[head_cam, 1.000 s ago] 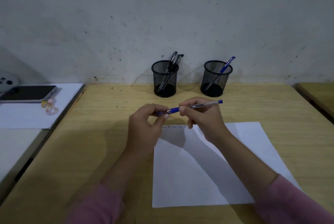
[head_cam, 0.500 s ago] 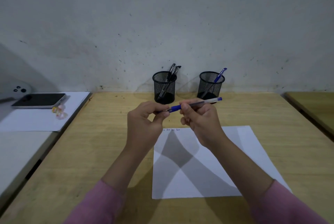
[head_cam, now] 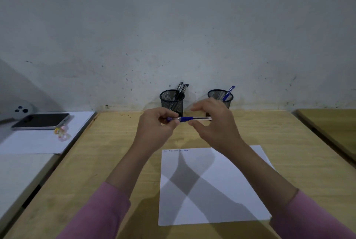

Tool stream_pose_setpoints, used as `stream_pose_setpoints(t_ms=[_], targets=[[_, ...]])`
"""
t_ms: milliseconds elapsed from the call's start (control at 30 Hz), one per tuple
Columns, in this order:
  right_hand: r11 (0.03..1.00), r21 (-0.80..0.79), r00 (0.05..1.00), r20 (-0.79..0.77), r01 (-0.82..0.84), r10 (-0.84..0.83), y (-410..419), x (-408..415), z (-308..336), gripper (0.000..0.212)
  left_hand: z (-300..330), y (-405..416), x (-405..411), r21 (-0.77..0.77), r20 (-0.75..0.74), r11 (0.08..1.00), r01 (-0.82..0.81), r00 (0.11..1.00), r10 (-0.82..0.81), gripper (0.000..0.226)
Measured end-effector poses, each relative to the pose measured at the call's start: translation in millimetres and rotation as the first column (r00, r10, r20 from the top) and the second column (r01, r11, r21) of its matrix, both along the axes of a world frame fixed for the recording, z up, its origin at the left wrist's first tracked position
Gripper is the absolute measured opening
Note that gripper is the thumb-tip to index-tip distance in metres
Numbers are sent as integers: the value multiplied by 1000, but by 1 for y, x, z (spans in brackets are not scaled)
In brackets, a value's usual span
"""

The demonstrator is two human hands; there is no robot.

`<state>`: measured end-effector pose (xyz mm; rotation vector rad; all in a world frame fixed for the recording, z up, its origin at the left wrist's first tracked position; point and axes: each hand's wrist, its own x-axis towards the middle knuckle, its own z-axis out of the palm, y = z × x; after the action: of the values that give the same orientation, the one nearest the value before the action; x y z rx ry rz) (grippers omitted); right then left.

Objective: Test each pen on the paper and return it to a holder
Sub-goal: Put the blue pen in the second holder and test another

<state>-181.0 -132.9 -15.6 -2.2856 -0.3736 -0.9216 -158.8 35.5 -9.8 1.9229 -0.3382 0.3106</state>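
A blue pen lies level in the air above the wooden desk, in front of the two holders. My left hand pinches its left, capped end. My right hand is behind the barrel with fingers spread above it and thumb just below, not wrapped round it. The white paper lies below my hands, with small blue marks along its top edge. At the wall stand two black mesh holders: the left holder has black pens, the right holder has one blue pen.
On the left, a lower white surface carries a dark phone, a white sheet and a small pale trinket. Another wooden tabletop begins at the right. A grey wall closes the back.
Both hands rose and moved toward the holders with the pen. The pen went from tilted to level. My right hand's fingers opened off the barrel.
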Motion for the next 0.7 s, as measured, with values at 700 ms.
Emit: stream_pose_setpoints(t_ms=[700], targets=[[868,389,948,-51,310,-315,-133,103,38,35,-24,-157,112,431,-53,899,77,997,-59,67]])
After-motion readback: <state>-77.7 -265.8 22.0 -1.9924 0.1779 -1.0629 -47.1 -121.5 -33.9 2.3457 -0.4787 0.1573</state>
